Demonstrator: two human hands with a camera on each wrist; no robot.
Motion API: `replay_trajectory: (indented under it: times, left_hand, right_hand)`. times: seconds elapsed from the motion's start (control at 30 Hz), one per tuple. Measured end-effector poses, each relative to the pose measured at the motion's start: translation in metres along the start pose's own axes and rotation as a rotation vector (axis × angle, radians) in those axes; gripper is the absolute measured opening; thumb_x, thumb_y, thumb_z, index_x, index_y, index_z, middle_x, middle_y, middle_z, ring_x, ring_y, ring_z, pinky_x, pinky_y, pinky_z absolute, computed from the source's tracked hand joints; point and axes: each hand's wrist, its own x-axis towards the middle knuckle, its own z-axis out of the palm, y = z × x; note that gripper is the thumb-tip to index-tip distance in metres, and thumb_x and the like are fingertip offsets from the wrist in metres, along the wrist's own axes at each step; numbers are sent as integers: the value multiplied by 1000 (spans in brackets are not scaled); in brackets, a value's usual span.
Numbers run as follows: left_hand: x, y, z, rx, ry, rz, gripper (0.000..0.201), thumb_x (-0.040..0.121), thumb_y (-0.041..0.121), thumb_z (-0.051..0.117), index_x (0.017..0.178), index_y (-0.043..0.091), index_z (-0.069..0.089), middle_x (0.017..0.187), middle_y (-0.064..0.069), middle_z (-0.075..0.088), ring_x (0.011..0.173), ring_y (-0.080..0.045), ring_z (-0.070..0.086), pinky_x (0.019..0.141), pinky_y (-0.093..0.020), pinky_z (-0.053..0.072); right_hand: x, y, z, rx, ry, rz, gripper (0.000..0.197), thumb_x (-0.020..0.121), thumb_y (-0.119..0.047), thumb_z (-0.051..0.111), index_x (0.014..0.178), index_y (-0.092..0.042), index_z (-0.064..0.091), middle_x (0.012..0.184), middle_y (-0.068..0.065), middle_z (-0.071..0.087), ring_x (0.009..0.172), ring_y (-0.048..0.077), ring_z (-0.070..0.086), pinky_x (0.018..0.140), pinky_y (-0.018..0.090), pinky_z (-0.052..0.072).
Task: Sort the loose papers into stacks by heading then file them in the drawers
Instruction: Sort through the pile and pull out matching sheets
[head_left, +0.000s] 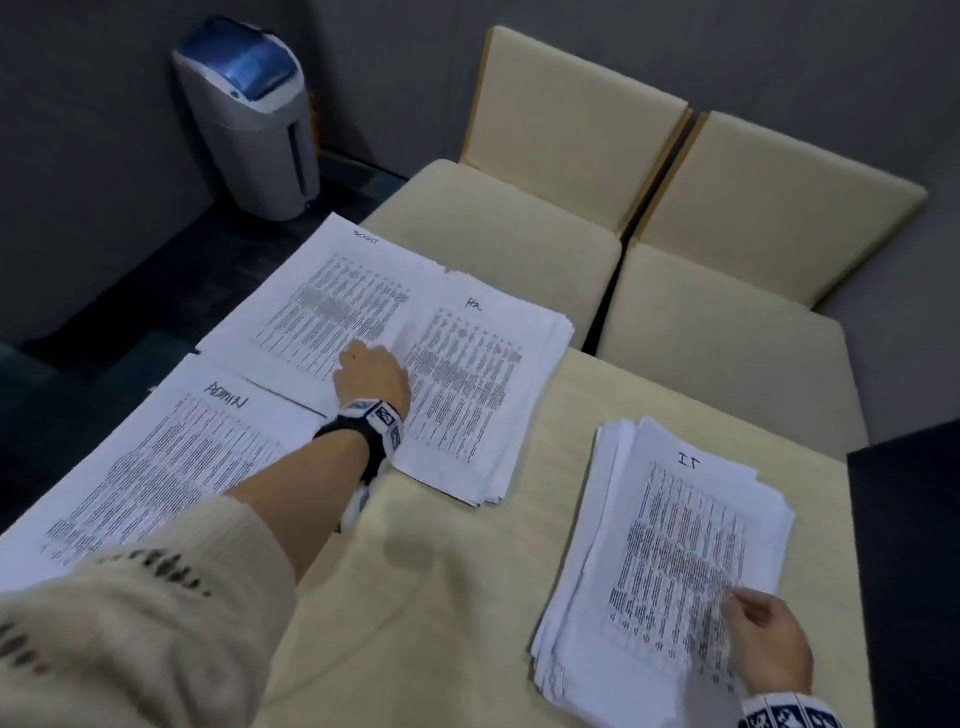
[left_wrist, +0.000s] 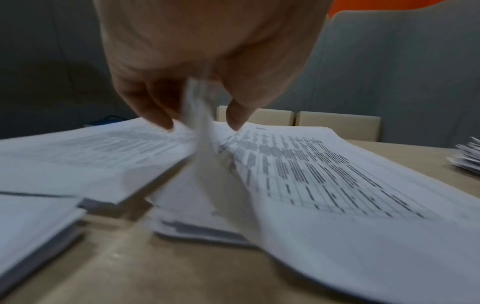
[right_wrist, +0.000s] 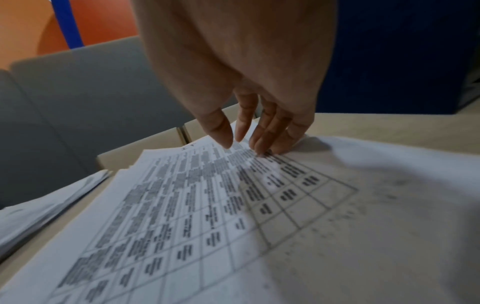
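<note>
Four paper stacks lie on the beige table (head_left: 441, 597). The ADMIN stack (head_left: 156, 457) is at the near left. Behind it lies a stack with a small scrawled heading (head_left: 322, 291), and the HR stack (head_left: 478, 374) sits beside that. The IT stack (head_left: 670, 561) is at the near right. My left hand (head_left: 371, 371) is at the HR stack's left edge. In the left wrist view this left hand (left_wrist: 202, 125) pinches a raised sheet edge (left_wrist: 200, 144) between thumb and fingers. My right hand (head_left: 748, 608) rests on the IT stack's near right part, its straight fingertips (right_wrist: 267, 152) touching the top sheet (right_wrist: 182, 205).
Two cream chairs (head_left: 571, 130) are pushed against the table's far side. A grey bin with a blue lid (head_left: 254, 114) stands on the dark floor at the far left. A dark block (head_left: 909, 545) borders the table's right edge.
</note>
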Motion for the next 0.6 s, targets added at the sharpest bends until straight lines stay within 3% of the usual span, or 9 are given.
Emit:
replay_trajectory:
  times: [0.07,0.17,0.23,0.33,0.43,0.5,0.6]
  left_hand:
    - [-18,12,4,1,131,52,52,96,42,53,128,2,43,127,-15,46,113,-30,47,93,-42,41]
    - [-45,40,7,-109,212,249,42,95,36,55,122,5,47,119,-13,49,107,-30,48,90,-41,41]
    - [-67,67,12,-223,122,381,35,96,33,53,120,8,49,118,-10,51,104,-28,51,88,-39,44]
    - [-111,109,23,-406,-185,531,22,97,31,52,109,13,57,111,-5,60,96,-25,59,84,-35,48]
    - [-160,140,39,-407,-355,687,23,96,30,52,99,12,65,103,-6,66,92,-26,62,78,-32,50]
    - [-189,156,53,-444,-344,679,23,97,28,52,100,11,66,102,-5,64,92,-26,62,75,-30,47]
    - [-220,172,71,-477,-269,519,33,98,30,51,122,9,57,117,-6,55,101,-25,59,87,-33,48]
  right_hand:
    - [-6,10,-6,-24,26,54,14,85,-12,71,98,-15,67,109,14,69,91,23,54,100,40,43]
    - [-12,20,-12,-30,34,93,19,84,-12,73,102,-12,66,112,15,67,91,24,54,99,39,43]
    - [-11,26,-15,-14,31,105,22,82,-10,75,102,-11,65,113,15,65,92,25,55,96,38,43]
    - [-1,27,-20,14,37,96,29,81,-11,75,107,-9,64,115,15,62,94,27,56,96,38,44]
    - [11,28,-25,16,19,89,39,82,-16,77,115,-4,61,117,17,61,103,33,59,95,38,44]
    - [17,28,-28,51,8,94,41,80,-17,79,114,-4,60,115,17,63,100,31,59,92,37,45]
    - [27,27,-32,94,-25,66,42,75,-21,84,103,-8,56,105,13,63,89,26,55,83,33,46]
